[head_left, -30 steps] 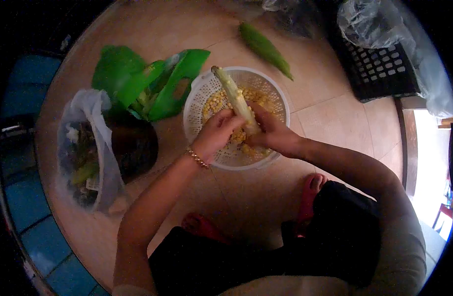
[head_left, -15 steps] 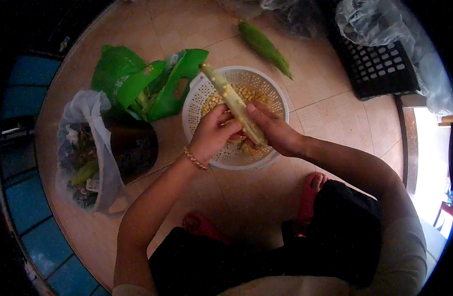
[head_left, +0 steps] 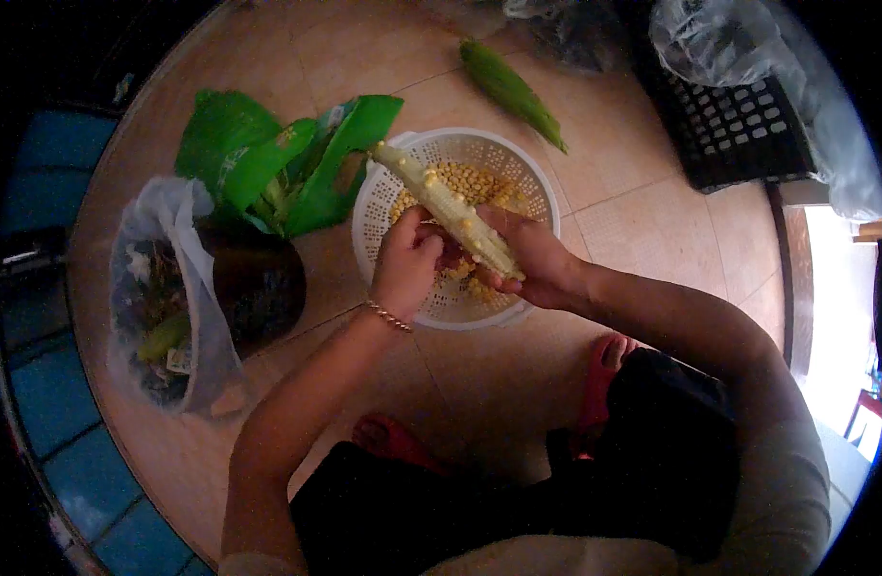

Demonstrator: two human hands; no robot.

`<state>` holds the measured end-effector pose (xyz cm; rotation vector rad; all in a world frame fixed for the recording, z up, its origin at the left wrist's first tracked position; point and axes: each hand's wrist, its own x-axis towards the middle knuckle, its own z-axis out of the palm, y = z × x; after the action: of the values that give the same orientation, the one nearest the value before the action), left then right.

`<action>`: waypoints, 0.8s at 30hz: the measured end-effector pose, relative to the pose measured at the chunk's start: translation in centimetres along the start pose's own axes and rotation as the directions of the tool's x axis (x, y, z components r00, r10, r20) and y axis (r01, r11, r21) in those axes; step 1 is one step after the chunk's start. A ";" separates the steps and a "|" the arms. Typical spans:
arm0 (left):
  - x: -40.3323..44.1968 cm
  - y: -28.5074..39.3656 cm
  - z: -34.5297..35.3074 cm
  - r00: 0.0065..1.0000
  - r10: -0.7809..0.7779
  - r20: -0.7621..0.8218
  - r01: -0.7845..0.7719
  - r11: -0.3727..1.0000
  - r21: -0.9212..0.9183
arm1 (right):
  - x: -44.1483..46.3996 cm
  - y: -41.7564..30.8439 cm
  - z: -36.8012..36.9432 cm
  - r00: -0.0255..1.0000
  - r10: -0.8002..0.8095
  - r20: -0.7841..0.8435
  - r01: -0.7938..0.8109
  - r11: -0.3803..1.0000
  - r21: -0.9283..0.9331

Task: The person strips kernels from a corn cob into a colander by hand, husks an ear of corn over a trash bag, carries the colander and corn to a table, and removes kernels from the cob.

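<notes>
A corn cob [head_left: 449, 206], mostly stripped, lies slantwise over a white colander [head_left: 362, 230]. A few yellow kernels still cling to it. My right hand [head_left: 539, 257] is wrapped round its lower part from the right. On the other side my left hand [head_left: 407, 254], with a beaded bracelet at the wrist, is closed against the cob; its fingertips are partly hidden under it. Loose corn kernels [head_left: 468, 179] lie in the colander below both hands.
An ear of corn in green husk [head_left: 513, 94] lies on the tiled floor beyond the colander. To the left are a green bag [head_left: 232, 154] and a bin with a white plastic liner [head_left: 206, 317]. A black crate [head_left: 738, 125] stands at the upper right.
The cob has turned in my hands, showing a more kernel-dotted side, and its far end has shifted left and down. My left thumb has drawn back from the cob.
</notes>
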<state>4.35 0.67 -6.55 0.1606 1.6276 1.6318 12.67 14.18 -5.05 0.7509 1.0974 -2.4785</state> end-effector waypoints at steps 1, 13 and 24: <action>-0.2 0.3 -0.1 1.000 0.001 0.003 -0.001 1.000 0.002 | 0.0 0.2 0.0 1.000 -0.022 0.002 0.022 1.000 -0.005; -0.6 0.1 0.1 0.966 0.118 0.231 -0.156 0.976 0.154 | 0.3 -0.1 -0.6 1.000 -0.007 0.005 0.007 1.000 -0.014; -0.6 -1.0 1.4 0.974 0.200 0.104 -0.214 0.964 0.154 | 0.5 0.7 0.0 0.991 0.015 -0.133 -0.014 1.000 0.009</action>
<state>6.01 1.22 -7.00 0.4961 1.7237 1.6177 12.63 13.69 -5.69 0.9353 1.1242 -2.4523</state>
